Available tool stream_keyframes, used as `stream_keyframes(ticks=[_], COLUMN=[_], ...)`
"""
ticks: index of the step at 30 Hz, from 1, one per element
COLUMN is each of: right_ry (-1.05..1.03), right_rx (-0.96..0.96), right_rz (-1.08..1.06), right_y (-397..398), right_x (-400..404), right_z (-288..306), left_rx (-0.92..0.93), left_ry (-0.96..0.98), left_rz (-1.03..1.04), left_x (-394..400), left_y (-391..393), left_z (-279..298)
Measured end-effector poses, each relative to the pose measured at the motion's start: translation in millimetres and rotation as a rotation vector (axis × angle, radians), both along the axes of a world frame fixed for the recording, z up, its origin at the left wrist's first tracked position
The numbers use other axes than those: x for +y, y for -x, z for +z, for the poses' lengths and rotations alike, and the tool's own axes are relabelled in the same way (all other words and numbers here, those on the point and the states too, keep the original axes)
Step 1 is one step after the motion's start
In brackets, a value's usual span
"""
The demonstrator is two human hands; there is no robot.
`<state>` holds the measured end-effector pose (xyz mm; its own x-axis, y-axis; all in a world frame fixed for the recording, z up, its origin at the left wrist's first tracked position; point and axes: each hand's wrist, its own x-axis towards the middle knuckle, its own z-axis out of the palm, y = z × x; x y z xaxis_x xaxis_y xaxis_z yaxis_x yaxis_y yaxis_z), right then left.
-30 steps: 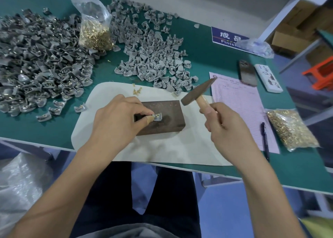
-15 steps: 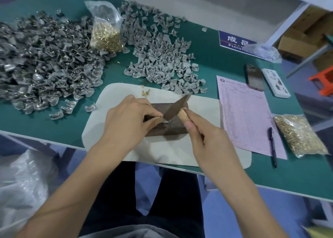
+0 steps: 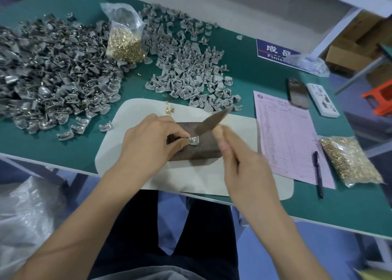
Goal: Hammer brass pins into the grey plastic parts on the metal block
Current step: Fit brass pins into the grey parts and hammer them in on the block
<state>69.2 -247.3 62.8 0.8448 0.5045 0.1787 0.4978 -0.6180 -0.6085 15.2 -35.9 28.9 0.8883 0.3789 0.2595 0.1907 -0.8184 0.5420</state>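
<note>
We found the metal block (image 3: 197,150) lying on a pale mat (image 3: 131,118) near the front edge of the green worktop (image 3: 244,72), its long axis running left to right. One grey plastic part (image 3: 194,140) sat on the block's top face, a glint of metal showing in it. The left hand (image 3: 148,144) pinched that part at its left side, thumb and forefinger curled together on it. The right hand (image 3: 244,169) gripped the hammer (image 3: 211,121) by its wooden handle, fingers wrapped round it; the blurred head slanted from upper right down to lower left, its lower tip just above the part. A few loose brass pins (image 3: 169,110) lay on the mat behind the block. Heaps of grey parts (image 3: 53,74) covered the worktop at left, around a bag of pins (image 3: 125,40).
</note>
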Motion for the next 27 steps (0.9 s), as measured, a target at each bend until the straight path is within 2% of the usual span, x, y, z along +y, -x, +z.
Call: stream_keyframes(ticks=[3,7,11,16,19,21,24,27], right_ry=[0.067,-0.068,0.072,-0.073,0.036,-0.005,-0.178,-0.122], right_rx=[0.041,-0.04,0.053,-0.036,0.048,0.028,-0.056,-0.032], right_rz=[0.028,-0.036,0.031,-0.026,0.05,0.037,-0.066,-0.044], right_y=[-4.3,-3.7,-5.2,-3.5,-2.0,-5.6,-1.9,13.7], right_x=[-3.2,-2.7,-3.9,-3.4,-1.1,-1.5,0.6,2.4], right_z=[1.8,3.5,0.3,-1.6,-4.1,-2.1,-6.6,-18.0], left_rx=[-0.002,0.0,-0.006,0.006,0.003,0.007,0.009,0.016], left_ry=[0.002,0.022,0.007,0.007,0.002,-0.007,0.0,0.002], left_rz=[-0.004,-0.011,-0.011,-0.004,-0.003,-0.001,0.006,0.014], left_x=[0.2,1.2,0.2,-0.1,-0.5,-0.5,-1.1,-1.4], left_y=[0.5,0.7,1.0,1.0,2.2,2.5,1.9,2.6], left_z=[0.5,0.8,1.2,1.3,2.2,2.8,1.9,2.1])
